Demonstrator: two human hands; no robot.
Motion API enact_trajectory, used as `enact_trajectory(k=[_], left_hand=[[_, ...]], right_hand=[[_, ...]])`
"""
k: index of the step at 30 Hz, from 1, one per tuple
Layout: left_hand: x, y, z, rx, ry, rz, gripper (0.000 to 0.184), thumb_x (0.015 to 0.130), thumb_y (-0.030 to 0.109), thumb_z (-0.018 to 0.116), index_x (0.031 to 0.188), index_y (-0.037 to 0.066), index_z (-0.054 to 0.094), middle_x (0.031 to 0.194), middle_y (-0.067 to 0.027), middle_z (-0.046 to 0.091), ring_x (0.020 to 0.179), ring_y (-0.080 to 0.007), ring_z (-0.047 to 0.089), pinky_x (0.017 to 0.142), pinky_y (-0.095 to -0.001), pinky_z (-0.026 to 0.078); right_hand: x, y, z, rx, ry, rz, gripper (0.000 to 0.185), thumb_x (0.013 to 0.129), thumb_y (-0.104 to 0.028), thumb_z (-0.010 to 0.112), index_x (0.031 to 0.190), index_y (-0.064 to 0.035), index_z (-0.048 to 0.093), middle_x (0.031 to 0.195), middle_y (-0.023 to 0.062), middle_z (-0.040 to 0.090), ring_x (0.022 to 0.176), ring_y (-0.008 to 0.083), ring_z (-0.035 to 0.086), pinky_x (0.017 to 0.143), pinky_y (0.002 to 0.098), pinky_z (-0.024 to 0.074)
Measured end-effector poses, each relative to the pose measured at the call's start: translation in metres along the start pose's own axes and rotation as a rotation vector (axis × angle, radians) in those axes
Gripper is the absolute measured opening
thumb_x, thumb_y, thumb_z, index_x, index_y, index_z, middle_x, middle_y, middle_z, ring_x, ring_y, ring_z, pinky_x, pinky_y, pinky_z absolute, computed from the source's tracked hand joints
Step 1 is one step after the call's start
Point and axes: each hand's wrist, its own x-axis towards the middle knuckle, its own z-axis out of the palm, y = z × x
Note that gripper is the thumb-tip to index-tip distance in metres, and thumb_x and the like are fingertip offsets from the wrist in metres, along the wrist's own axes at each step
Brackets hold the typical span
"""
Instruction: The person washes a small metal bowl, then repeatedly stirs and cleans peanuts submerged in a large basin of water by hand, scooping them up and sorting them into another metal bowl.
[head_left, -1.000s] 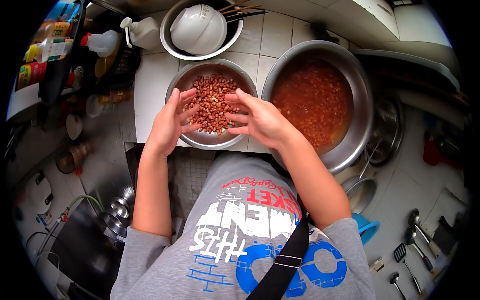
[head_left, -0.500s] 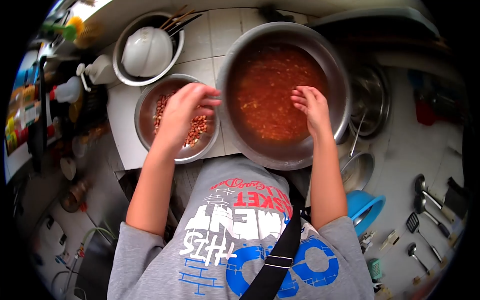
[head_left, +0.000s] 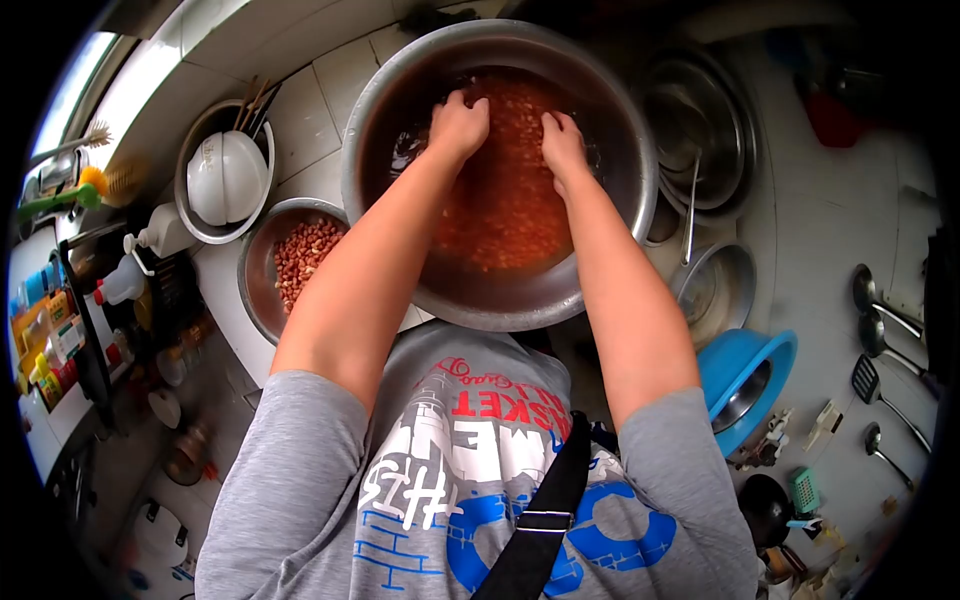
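A large metal basin holds reddish-brown water with many peanuts in it. Both my hands reach into its far half. My left hand points down into the water, its thumb apart from the bent fingers. Across from it, my right hand dips in with loosely curved, parted fingers. The fingertips of both are hidden, and I see nothing gripped in either. Left of the basin, a smaller metal bowl contains red-skinned peanuts; my left forearm passes over its right side.
A metal bowl with white dishes and chopsticks stands at the far left. On the right are stacked metal pans, a blue basin, and several ladles and a slotted turner.
My left hand has moved from above the small peanut bowl into the large basin. My right hand has gone farther forward and down into the water. The view has shifted.
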Motion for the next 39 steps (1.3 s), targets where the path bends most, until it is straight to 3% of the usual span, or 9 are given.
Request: enact_trajectory(k=[1,4,5,10,12,19,24,27,39], left_hand=[[-0.001,0.002,0.006,-0.089,-0.008,0.016,0.055,0.096,0.035,0.055,0.14,0.004,0.05,0.133,-0.023,0.058,0.124,-0.0357,0.055,0.108,-0.0395,0.041],[-0.021,0.019,-0.006,-0.63,-0.339,-0.305,0.04,0.1,0.033,0.052,0.13,0.007,0.058,0.125,-0.0125,0.062,0.114,-0.0263,0.058,0.096,-0.0395,0.048],[-0.03,0.028,-0.016,-0.811,-0.448,-0.413,0.036,0.101,0.032,0.052,0.127,0.008,0.06,0.122,-0.009,0.063,0.11,-0.0232,0.06,0.092,-0.0395,0.05],[-0.077,0.031,-0.067,-1.054,-0.764,-0.245,0.048,0.104,0.044,0.041,0.125,0.005,0.06,0.124,-0.0113,0.061,0.115,-0.0236,0.058,0.094,-0.0428,0.05],[-0.094,0.037,-0.084,-1.126,-0.805,-0.209,0.054,0.104,0.047,0.038,0.127,0.003,0.059,0.127,-0.0122,0.06,0.118,-0.0247,0.057,0.096,-0.044,0.05],[-0.126,0.034,-0.1,-1.246,-0.76,-0.237,0.058,0.105,0.047,0.035,0.126,-0.003,0.057,0.125,-0.0169,0.058,0.118,-0.0267,0.058,0.098,-0.0472,0.051],[-0.134,0.028,-0.105,-1.296,-0.791,-0.246,0.061,0.105,0.049,0.035,0.128,-0.003,0.056,0.127,-0.018,0.058,0.12,-0.0263,0.057,0.099,-0.048,0.05],[-0.136,0.024,-0.107,-1.321,-0.807,-0.25,0.063,0.104,0.05,0.035,0.13,-0.003,0.055,0.127,-0.0187,0.058,0.12,-0.0267,0.057,0.099,-0.048,0.05],[-0.168,0.003,-0.146,-1.469,-0.742,-0.207,0.064,0.104,0.05,0.035,0.131,-0.005,0.053,0.127,-0.0206,0.06,0.119,-0.0288,0.059,0.1,-0.049,0.049]], right_hand=[[0.002,0.001,0.005,0.224,-0.085,0.036,0.046,0.102,-0.034,0.051,0.136,-0.0023,0.053,0.132,0.0142,0.061,0.118,0.0315,0.06,0.101,0.0436,0.0464],[-0.013,-0.02,-0.011,0.718,-0.343,0.382,0.041,0.105,-0.029,0.047,0.133,0.0006,0.052,0.131,0.0131,0.06,0.115,0.0287,0.06,0.098,0.0427,0.0494],[-0.019,-0.025,-0.019,0.809,-0.419,0.388,0.04,0.105,-0.029,0.046,0.132,0.0001,0.053,0.131,0.014,0.06,0.115,0.0278,0.059,0.097,0.0427,0.0507],[-0.068,-0.045,-0.075,1.072,-0.75,0.32,0.04,0.106,-0.031,0.041,0.13,-0.0006,0.055,0.126,0.017,0.059,0.115,0.0257,0.059,0.095,0.0442,0.0545],[-0.087,-0.054,-0.085,1.087,-0.731,0.317,0.043,0.107,-0.032,0.04,0.129,0.0017,0.055,0.125,0.0162,0.059,0.115,0.0259,0.059,0.097,0.0459,0.0539],[-0.118,-0.066,-0.096,1.102,-0.716,0.311,0.047,0.107,-0.034,0.04,0.127,0.0049,0.057,0.122,0.0136,0.061,0.113,0.0256,0.06,0.1,0.047,0.053],[-0.124,-0.067,-0.095,1.125,-0.77,0.296,0.047,0.107,-0.032,0.039,0.131,0.0052,0.054,0.122,0.0144,0.063,0.118,0.0288,0.06,0.102,0.0466,0.051],[-0.13,-0.072,-0.095,1.117,-0.766,0.317,0.047,0.107,-0.034,0.04,0.127,0.005,0.057,0.119,0.0129,0.063,0.112,0.0254,0.061,0.1,0.0461,0.0527],[-0.158,-0.097,-0.074,1.058,-0.837,0.315,0.047,0.107,-0.034,0.039,0.128,0.0051,0.057,0.118,0.0131,0.064,0.113,0.0264,0.062,0.101,0.0468,0.052]])
